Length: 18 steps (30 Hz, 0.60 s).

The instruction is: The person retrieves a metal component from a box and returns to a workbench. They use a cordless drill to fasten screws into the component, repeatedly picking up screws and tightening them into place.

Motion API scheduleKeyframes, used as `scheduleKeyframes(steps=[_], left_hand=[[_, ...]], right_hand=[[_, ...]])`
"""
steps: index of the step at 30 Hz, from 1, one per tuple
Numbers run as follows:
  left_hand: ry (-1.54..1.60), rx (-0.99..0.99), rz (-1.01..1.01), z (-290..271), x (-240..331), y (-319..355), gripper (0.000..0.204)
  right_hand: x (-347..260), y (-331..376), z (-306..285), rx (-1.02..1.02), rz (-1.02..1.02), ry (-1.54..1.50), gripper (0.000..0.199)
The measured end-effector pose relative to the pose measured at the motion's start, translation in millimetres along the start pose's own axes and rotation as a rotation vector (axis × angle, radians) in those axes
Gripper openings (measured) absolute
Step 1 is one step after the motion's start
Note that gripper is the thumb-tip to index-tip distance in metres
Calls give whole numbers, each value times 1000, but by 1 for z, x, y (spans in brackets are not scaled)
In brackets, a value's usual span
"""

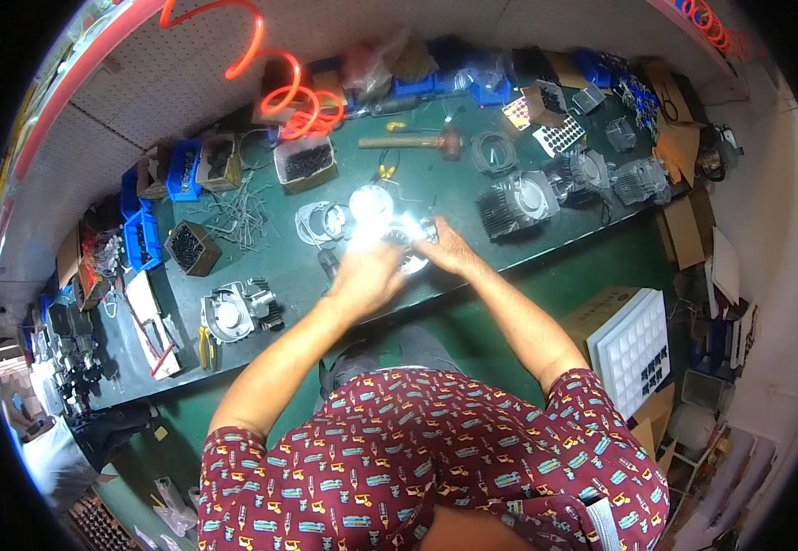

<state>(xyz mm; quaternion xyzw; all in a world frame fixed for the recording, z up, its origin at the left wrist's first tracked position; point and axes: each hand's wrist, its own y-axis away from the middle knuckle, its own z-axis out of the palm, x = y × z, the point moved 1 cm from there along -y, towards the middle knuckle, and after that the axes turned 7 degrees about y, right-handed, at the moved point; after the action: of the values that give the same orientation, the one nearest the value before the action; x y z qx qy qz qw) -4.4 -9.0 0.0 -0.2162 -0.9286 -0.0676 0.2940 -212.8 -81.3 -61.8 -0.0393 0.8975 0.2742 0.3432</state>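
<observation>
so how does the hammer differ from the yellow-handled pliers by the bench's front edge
The hammer has one straight handle; the pliers have two yellow ones. The hammer lies crosswise; the pliers lie roughly front to back. The hammer looks longer than the pliers. Both rest on the green bench.

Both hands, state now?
Left hand: at the glare-lit metal part, grip can't be told.
Right hand: at the part's right side, grip unclear.

- Part (406, 235) between my left hand (367, 275) and right hand (450, 250).
- Beyond, I see a hammer (417, 142) on the bench (454, 188).
- Left: pliers (203, 348) beside a housing (229, 312).
- Right: castings (520, 204).
</observation>
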Motion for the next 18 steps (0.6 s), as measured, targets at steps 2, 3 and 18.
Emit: scheduleKeyframes(steps=[2, 3, 18], left_hand=[[-107, -12, 54, 20, 5, -5, 58], [-159, -6, 35, 27, 14, -6, 52], [423, 702, -184, -55, -14, 1, 26]], right_hand=[[-3, 0, 2, 26, -20, -104, 90], [0, 1, 1, 26, -11, -92, 91], [11, 10, 3, -4, -127, -52, 81]])
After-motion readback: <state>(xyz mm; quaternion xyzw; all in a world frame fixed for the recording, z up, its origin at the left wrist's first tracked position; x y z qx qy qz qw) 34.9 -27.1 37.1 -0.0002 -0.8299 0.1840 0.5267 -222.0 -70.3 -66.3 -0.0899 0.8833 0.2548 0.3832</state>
